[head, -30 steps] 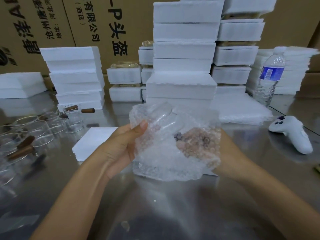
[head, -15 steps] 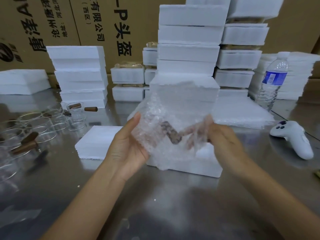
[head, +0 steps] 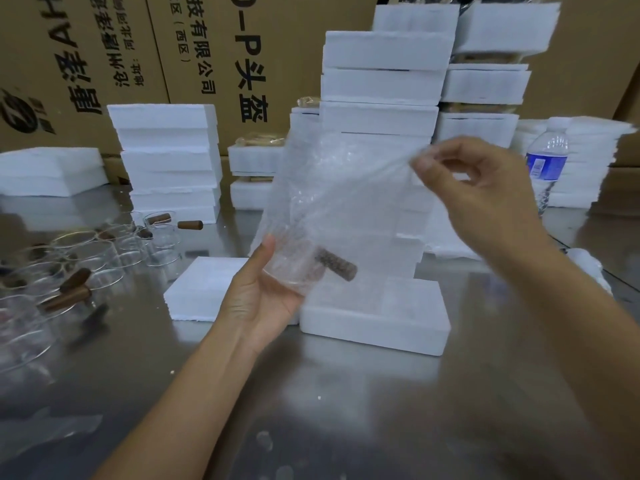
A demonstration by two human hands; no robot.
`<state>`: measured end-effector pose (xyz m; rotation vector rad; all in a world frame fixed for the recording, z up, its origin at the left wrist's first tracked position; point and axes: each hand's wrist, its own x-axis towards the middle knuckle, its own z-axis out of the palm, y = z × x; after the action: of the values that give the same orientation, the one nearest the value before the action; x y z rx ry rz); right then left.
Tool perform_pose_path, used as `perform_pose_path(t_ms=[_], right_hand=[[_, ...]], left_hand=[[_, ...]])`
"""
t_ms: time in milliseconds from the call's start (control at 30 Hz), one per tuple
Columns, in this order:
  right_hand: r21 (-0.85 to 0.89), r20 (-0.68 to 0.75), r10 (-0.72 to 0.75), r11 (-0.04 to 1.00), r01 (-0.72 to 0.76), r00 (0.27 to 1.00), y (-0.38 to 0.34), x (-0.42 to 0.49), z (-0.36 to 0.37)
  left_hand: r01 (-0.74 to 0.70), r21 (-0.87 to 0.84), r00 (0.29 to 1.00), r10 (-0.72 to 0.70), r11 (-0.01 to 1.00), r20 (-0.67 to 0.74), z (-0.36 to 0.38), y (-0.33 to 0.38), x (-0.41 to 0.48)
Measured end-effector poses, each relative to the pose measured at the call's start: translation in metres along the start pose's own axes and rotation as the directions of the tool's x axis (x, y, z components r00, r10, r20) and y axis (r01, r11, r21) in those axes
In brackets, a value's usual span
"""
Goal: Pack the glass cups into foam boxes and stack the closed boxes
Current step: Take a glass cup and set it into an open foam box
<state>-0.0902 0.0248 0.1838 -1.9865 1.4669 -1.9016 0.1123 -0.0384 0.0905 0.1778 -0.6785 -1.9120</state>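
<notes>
A glass cup with a brown wooden handle [head: 335, 267] sits inside a clear bubble-wrap bag [head: 341, 199]. My left hand [head: 266, 296] cups the bag's bottom and the cup from below, thumb on the wrap. My right hand [head: 474, 181] pinches the bag's upper corner and holds it raised. Under the bag lies an open foam box [head: 377, 323], with a flat foam lid [head: 204, 289] to its left. Several bare glass cups with wooden handles [head: 79, 265] stand on the metal table at the left.
Tall stacks of closed foam boxes [head: 381, 88] rise behind the bag, and a lower stack [head: 169, 161] stands at the left. A water bottle [head: 549, 164] is at the right. Cardboard cartons [head: 138, 57] form the back wall. A white controller [head: 588, 268] peeks behind my right forearm.
My right hand has lifted the bag's top corner up and to the right, stretching the wrap out. The cup has slid to the bag's bottom in my left hand.
</notes>
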Motion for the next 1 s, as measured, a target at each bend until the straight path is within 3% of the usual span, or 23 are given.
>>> perform_pose_path(t_ms=[233,400,500,600,867,1000], right_hand=[[0.089,0.001,0.015,0.996,-0.015,1.000,-0.022,0.027,0.018],[0.264,-0.143,0.253,0.942,-0.209,0.957,-0.002,-0.022,0.045],[0.257,0.016,0.357,0.901,-0.349,0.934,0.012,-0.067,0.063],[0.275,0.121,0.356,0.885,-0.375,0.927,0.020,-0.084,0.067],[0.398,0.162,0.354,0.831,-0.389,0.921,0.021,-0.088,0.064],[0.365,0.249,0.357,0.826,-0.429,0.900,0.022,-0.090,0.066]], left_hand=[[0.006,0.028,1.000,-0.005,1.000,-0.014,0.000,-0.004,-0.001],[-0.073,-0.046,0.997,0.072,0.996,-0.034,0.002,0.000,-0.002],[-0.110,-0.043,0.994,0.108,0.993,-0.030,0.003,0.000,-0.002],[-0.100,0.045,0.993,0.103,0.994,-0.060,0.006,-0.004,-0.004],[-0.101,0.133,0.990,0.113,0.986,-0.085,0.012,-0.012,-0.008],[-0.045,0.362,0.989,0.094,0.931,-0.117,0.011,-0.015,-0.009]])
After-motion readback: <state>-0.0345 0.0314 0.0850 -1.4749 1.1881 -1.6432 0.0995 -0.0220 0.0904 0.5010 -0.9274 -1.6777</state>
